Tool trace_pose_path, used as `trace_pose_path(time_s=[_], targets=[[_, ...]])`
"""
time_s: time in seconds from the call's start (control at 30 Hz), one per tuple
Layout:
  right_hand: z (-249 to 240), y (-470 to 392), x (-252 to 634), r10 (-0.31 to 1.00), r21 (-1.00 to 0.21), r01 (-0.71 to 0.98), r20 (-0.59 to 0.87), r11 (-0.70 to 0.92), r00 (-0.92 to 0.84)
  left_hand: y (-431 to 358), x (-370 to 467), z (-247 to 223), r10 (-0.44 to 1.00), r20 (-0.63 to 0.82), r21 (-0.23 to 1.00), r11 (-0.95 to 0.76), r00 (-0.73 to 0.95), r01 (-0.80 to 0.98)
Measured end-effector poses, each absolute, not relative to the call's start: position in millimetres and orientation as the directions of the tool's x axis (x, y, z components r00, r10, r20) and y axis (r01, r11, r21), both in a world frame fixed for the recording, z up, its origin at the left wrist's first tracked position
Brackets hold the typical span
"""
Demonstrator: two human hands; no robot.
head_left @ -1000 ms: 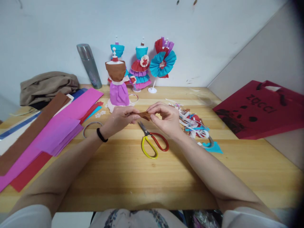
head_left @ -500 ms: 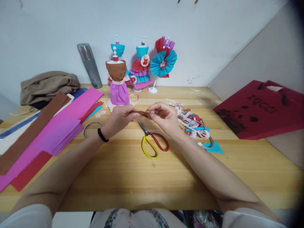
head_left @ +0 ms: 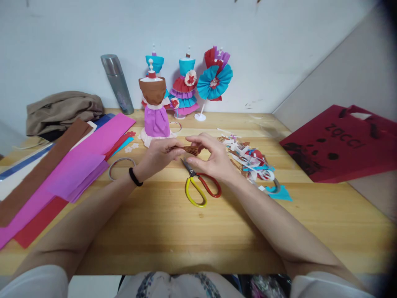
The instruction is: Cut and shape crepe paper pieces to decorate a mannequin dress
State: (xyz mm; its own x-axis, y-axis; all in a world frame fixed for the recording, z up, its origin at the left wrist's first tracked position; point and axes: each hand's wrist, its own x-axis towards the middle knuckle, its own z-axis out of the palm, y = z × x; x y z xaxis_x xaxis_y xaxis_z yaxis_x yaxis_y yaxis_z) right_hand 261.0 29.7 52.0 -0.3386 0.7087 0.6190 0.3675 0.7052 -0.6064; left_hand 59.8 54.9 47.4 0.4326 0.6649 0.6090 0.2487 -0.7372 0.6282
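Note:
A small brown pleated paper piece (head_left: 191, 150) is pinched between the thumb and fingers of my left hand (head_left: 159, 156), its right end slightly fanned. My right hand (head_left: 214, 159) is at that fanned end, thumb and fingers apart around it; any contact there is too small to tell. Below the hands, scissors (head_left: 192, 174) with one yellow and one red handle lie on the wooden table (head_left: 173, 240). Behind my left hand stands a small dress form (head_left: 155, 120) in a brown top and purple skirt.
Coloured paper strips (head_left: 77, 153) and a tape ring (head_left: 111, 169) lie left. Paper scraps (head_left: 252, 159) lie right, before a red bag (head_left: 338, 145). More dress forms (head_left: 186, 93), a flask (head_left: 119, 87) and brown cloth (head_left: 65, 111) are at the back.
My right hand's thumb and fingers have spread from a pinch on the brown piece, whose right end now shows more fanned. My left hand keeps its hold.

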Motion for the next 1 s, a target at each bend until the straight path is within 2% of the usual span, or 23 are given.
trace_pose_path(time_s=[0.13, 0.3, 0.4, 0.53, 0.67, 0.8, 1.0], targets=[[56, 28, 260, 0.722, -0.586, 0.427, 0.607, 0.689, -0.333, 54, 60, 47, 0.649, 0.596, 0.61, -0.749, 0.473, 0.258], [60, 27, 260, 0.788, -0.666, 0.422, 0.515, 0.616, -0.337, 54, 59, 49, 0.64, 0.577, 0.601, -0.753, 0.507, 0.268], [59, 28, 260, 0.835, -0.766, 0.346, 0.443, 0.542, -0.326, 55, 59, 51, 0.611, 0.59, 0.589, -0.773, 0.527, 0.238], [57, 31, 263, 0.886, -0.919, 0.163, 0.281, 0.36, -0.37, 56, 57, 53, 0.599, 0.573, 0.615, -0.766, 0.559, 0.19], [56, 35, 269, 0.887, -0.982, 0.042, 0.15, 0.187, -0.436, 55, 57, 53, 0.641, 0.518, 0.679, -0.711, 0.566, 0.184], [56, 38, 270, 0.903, -0.988, 0.006, 0.141, 0.157, -0.405, 55, 57, 53, 0.679, 0.468, 0.728, -0.659, 0.565, 0.189], [52, 41, 268, 0.922, -0.983, -0.046, 0.183, 0.178, -0.34, 57, 56, 52, 0.696, 0.471, 0.735, -0.649, 0.541, 0.195]])
